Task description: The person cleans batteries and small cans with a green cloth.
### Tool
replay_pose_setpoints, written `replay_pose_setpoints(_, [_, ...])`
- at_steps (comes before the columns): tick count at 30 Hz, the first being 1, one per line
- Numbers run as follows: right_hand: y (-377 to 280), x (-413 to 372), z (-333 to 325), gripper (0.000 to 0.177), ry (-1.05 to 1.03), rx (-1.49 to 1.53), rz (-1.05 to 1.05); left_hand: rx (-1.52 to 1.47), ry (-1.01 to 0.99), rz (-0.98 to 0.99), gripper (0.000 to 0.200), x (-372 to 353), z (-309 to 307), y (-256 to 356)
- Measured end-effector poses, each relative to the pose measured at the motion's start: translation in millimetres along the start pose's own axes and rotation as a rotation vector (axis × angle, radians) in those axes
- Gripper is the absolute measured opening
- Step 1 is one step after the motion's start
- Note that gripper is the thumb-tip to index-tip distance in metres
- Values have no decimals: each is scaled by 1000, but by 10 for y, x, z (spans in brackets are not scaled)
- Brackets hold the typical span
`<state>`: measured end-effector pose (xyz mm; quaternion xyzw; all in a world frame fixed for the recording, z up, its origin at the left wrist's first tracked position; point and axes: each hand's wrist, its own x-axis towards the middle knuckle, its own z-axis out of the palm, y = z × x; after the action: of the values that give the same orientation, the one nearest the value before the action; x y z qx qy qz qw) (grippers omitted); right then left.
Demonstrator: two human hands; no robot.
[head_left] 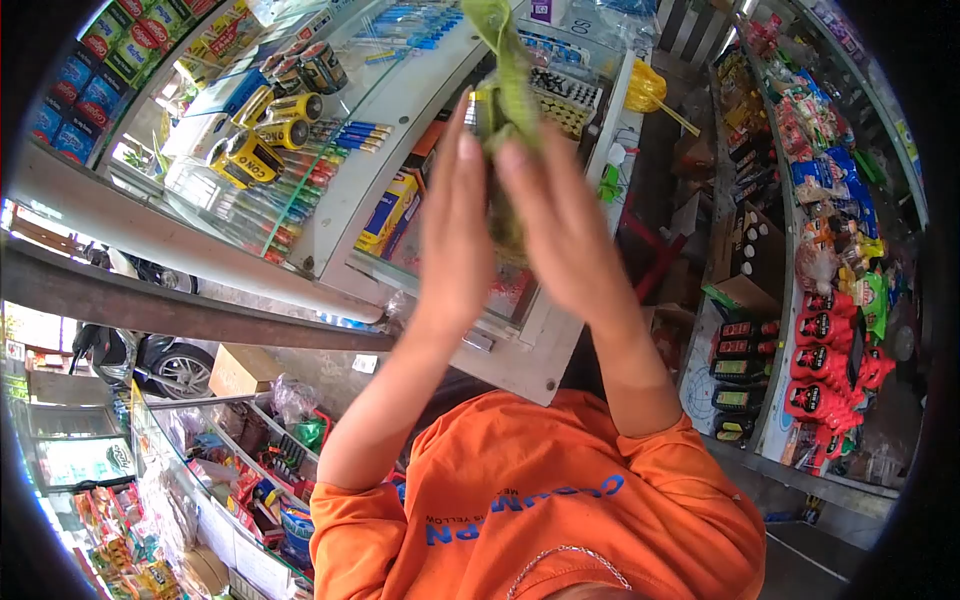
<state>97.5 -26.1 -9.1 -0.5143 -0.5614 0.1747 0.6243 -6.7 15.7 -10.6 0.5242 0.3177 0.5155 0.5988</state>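
A twisted green cloth [493, 40] hangs between my two hands above the glass counter. My left hand [458, 230] is at the cloth's left side, fingers long and close together, thumb toward the middle. On the other side, my right hand [555, 220] grips the cloth with its thumb across it. Motion blurs both hands, and the cloth's lower part between the palms is hard to make out. Below lies the glass display case [545, 350], with small boxed goods inside. A yellow and blue box [390, 212] is in the case to the left of my hands.
On the left, a glass showcase [285, 225] holds pens, yellow-black cans [250, 160] and toothpaste boxes [100, 100]. Shelves on the right carry red bottle packs [822, 355] and a carton of bottles [750, 255]. A yellow item with a stick [648, 88] is beyond the case.
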Motion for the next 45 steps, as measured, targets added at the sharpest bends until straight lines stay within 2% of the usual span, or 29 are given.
replay_pose_setpoints(1, [-26, -31, 63, 57, -62, 51, -115, -36, -73, 63, 60, -6, 39, -19])
replay_pose_setpoints(2, [-77, -47, -40, 75, -323, 49, -8, -72, -144, 124, 65, -15, 61, -33])
replay_pose_setpoints(3, [-129, -80, -39, 75, -328, 51, -14, -107, -214, 189, 69, -14, 62, -28])
replay_pose_setpoints(6, [-167, -80, -30, 78, -323, 58, 21, -39, -255, 192, 73, -49, 52, 4])
replay_pose_setpoints(8, [-102, 29, -120, 78, -267, 342, 187, -7, -309, 146, 77, -189, 138, 47])
replay_pose_setpoints(9, [-64, 74, -154, 79, -250, 502, 294, 123, -376, 265, 79, -150, 141, 8])
replay_pose_setpoints(11, [-126, 35, -97, 78, -213, 450, 271, 230, -358, 307, 79, -162, 148, 20])
replay_pose_setpoints(13, [-220, -85, 50, 77, -199, 265, -109, 108, -284, 230, 77, -40, 168, 171])
replay_pose_setpoints(15, [-340, -57, 48, 76, -183, 268, -43, 93, -299, 294, 75, 41, 116, 98])
replay_pose_setpoints(17, [-447, -6, 33, 74, -130, 265, 96, 174, -312, 237, 77, 41, 132, -5])
replay_pose_setpoints(18, [38, 53, -68, 72, -217, 514, 240, 152, -346, 212, 78, 1, 155, -53])
replay_pose_setpoints(20, [-63, 106, -71, 70, -133, 503, 176, 189, -351, 227, 78, -80, 208, -52])
replay_pose_setpoints(23, [-217, -50, 69, 68, -180, 85, 41, -38, -357, 158, 78, 99, 143, 13])
replay_pose_setpoints(24, [-225, -23, 69, 68, -183, 89, 43, 132, -400, 326, 78, 133, 49, 2])
replay_pose_setpoints(25, [-225, 28, 60, 69, -164, 152, 27, 137, -399, 323, 78, 114, 62, -26])
replay_pose_setpoints(27, [-199, 110, 17, 70, -124, 277, -2, 82, -351, 226, 70, 13, 154, -64])
replay_pose_setpoints(28, [-65, 100, -71, 72, -184, 484, 217, 77, -371, 148, 78, -60, 160, -75])
replay_pose_setpoints(29, [11, 74, -38, 72, -191, 490, 212, 96, -378, 108, 79, -149, 184, -41])
replay_pose_setpoints(31, [82, 19, 34, 72, -84, -112, -228, 35, -365, 119, 80, -130, 140, -52])
replay_pose_setpoints(33, [-109, -202, 110, 71, -247, -6, -88, -7, -366, 161, 80, -79, 41, 54])
replay_pose_setpoints(35, [-162, -143, 151, 76, -171, -31, -78, 51, -359, 182, 81, -138, 21, 62])
replay_pose_setpoints(37, [-86, 37, 33, 73, -118, 26, -137, -75, -420, -12, 82, -159, 52, -81])
replay_pose_setpoints(38, [-223, 40, 52, 70, -54, 172, -10, 16, -357, 55, 82, -238, 94, -134])
replay_pose_setpoints(39, [-478, 72, 88, 68, 9, 317, 115, 32, -377, 22, 79, -306, 114, -54])
replay_pose_setpoints(40, [-457, 32, 94, 68, 8, 318, 109, -24, -374, 27, 76, -266, 95, -47])
replay_pose_setpoints(41, [-388, -25, 94, 72, -65, 202, -33, -83, -373, 29, 74, -203, 78, -44])
replay_pose_setpoints(42, [-349, -85, 83, 77, -136, 82, -172, -91, -262, 113, 66, -157, 73, 5])
replay_pose_setpoints(43, [-386, -177, 111, 81, -190, 108, -158, -199, -193, 12, 61, -95, 17, 25])
replay_pose_setpoints(45, [-236, -262, 208, 83, -249, 109, 0, -24, -141, 168, 60, -101, -31, 155])
